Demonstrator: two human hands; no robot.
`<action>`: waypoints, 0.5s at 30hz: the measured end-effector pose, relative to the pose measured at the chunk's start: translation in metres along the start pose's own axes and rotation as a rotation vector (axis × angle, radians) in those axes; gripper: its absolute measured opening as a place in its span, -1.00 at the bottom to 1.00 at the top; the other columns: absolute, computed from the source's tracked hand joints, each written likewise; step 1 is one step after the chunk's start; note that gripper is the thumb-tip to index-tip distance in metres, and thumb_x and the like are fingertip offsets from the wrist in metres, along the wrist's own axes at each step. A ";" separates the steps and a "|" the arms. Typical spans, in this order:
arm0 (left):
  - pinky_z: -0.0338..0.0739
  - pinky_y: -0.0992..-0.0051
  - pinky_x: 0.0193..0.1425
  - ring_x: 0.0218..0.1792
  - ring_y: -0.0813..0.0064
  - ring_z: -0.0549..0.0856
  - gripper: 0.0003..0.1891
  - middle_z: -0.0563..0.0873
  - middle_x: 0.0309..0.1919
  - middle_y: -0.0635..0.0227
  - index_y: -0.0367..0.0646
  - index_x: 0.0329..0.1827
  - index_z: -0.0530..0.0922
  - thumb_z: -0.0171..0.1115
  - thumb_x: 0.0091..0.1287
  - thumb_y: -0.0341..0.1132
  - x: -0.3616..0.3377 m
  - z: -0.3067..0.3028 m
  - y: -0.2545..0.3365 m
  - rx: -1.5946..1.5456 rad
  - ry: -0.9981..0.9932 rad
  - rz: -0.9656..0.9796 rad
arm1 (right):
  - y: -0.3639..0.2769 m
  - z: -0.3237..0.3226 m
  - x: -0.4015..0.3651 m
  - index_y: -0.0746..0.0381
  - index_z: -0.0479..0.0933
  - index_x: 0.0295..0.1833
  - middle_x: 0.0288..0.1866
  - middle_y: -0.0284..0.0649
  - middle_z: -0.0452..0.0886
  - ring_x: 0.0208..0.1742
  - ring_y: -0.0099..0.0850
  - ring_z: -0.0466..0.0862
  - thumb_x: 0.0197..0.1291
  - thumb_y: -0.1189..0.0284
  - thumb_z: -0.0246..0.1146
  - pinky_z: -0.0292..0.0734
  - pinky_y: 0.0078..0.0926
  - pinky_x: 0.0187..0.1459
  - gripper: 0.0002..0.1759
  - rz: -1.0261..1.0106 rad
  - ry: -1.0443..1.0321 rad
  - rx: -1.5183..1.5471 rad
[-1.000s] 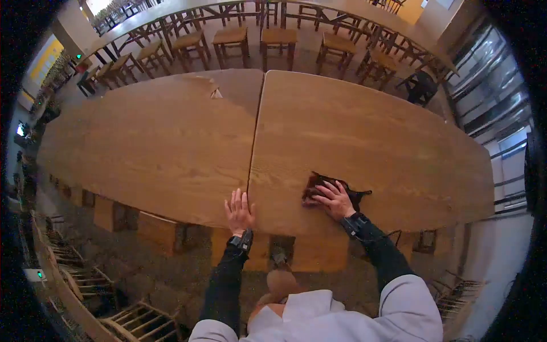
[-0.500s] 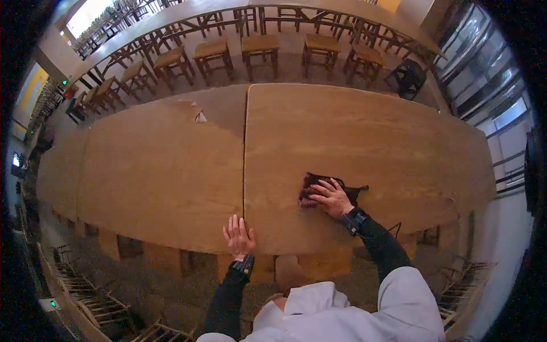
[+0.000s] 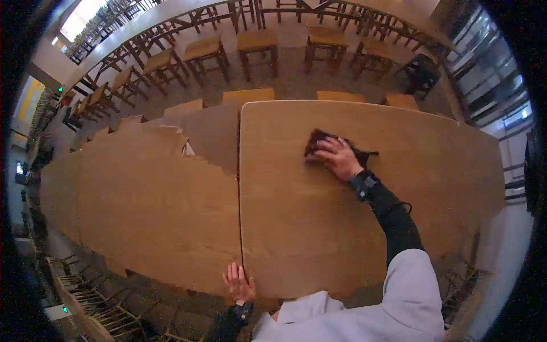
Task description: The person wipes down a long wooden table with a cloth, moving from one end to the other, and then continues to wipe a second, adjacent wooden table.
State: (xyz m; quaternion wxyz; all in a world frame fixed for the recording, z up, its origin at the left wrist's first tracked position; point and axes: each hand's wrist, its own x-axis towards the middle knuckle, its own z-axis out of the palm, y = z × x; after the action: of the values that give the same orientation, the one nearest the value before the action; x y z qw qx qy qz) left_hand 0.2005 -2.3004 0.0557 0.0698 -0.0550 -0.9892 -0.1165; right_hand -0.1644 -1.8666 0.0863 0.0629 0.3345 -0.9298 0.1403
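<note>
A dark reddish-brown cloth [image 3: 317,138] lies bunched on the right wooden table [image 3: 296,228]. On top of it rests my right hand [image 3: 341,158], fingers spread and pressing it down; a dark end of the cloth sticks out to the right of the hand. My left hand [image 3: 239,283] lies flat with its fingers apart at the near edge, by the seam between the right table and the left table [image 3: 154,216]. Nothing is in my left hand. Both wrists wear dark bands.
On the left table's far part, the surface layer is torn, with a pale scrap [image 3: 188,149] there. Wooden stools [image 3: 257,40] line the far side before another long table [image 3: 171,18]. A dark stool [image 3: 420,74] stands at the far right, near windows.
My right hand and the cloth have moved away from me across the table. The view has shifted, so the far table edge and my left hand appear lower, and more stools show beyond the edge.
</note>
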 end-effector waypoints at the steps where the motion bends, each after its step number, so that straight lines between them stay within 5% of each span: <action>1: 0.04 -0.19 0.48 0.45 0.02 0.29 -0.45 0.33 0.42 0.07 -0.17 0.38 0.31 0.03 0.42 -0.07 0.000 0.000 -0.001 -0.014 -0.047 -0.023 | 0.020 0.006 0.019 -0.14 0.50 0.24 0.44 -0.40 0.37 0.48 -0.24 0.31 0.09 0.34 0.29 0.15 0.07 0.42 -0.47 0.063 0.002 -0.033; 11: 0.04 -0.20 0.48 0.44 0.00 0.29 -0.45 0.35 0.40 0.06 -0.17 0.37 0.32 0.07 0.39 -0.08 -0.001 0.000 0.005 0.010 -0.025 -0.066 | 0.146 0.029 0.121 -0.09 0.47 0.31 0.41 -0.29 0.43 0.43 -0.19 0.37 0.34 0.29 0.15 0.22 -0.02 0.39 -0.57 0.248 0.146 -0.065; 13: 0.04 -0.21 0.48 0.44 0.02 0.30 -0.43 0.33 0.41 0.08 -0.15 0.38 0.30 0.10 0.36 -0.09 -0.003 -0.004 0.003 0.017 -0.074 -0.050 | 0.156 0.036 0.132 -0.10 0.46 0.33 0.41 -0.27 0.44 0.41 -0.21 0.39 0.36 0.20 0.12 0.23 -0.04 0.38 -0.57 0.538 0.108 -0.023; 15: 0.04 -0.21 0.48 0.44 0.02 0.30 -0.42 0.32 0.41 0.08 -0.15 0.39 0.30 0.11 0.36 -0.10 0.000 -0.010 0.005 0.001 -0.101 -0.082 | 0.148 0.041 0.137 -0.11 0.46 0.33 0.41 -0.29 0.44 0.41 -0.23 0.39 0.36 0.18 0.11 0.22 -0.02 0.38 -0.56 0.603 0.108 -0.097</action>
State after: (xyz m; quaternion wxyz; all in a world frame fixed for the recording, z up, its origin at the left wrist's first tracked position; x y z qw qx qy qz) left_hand 0.2028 -2.2976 0.0664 0.0151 -0.0202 -0.9929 -0.1158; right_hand -0.3656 -1.8526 0.0437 0.0835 0.0323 -0.9880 0.1256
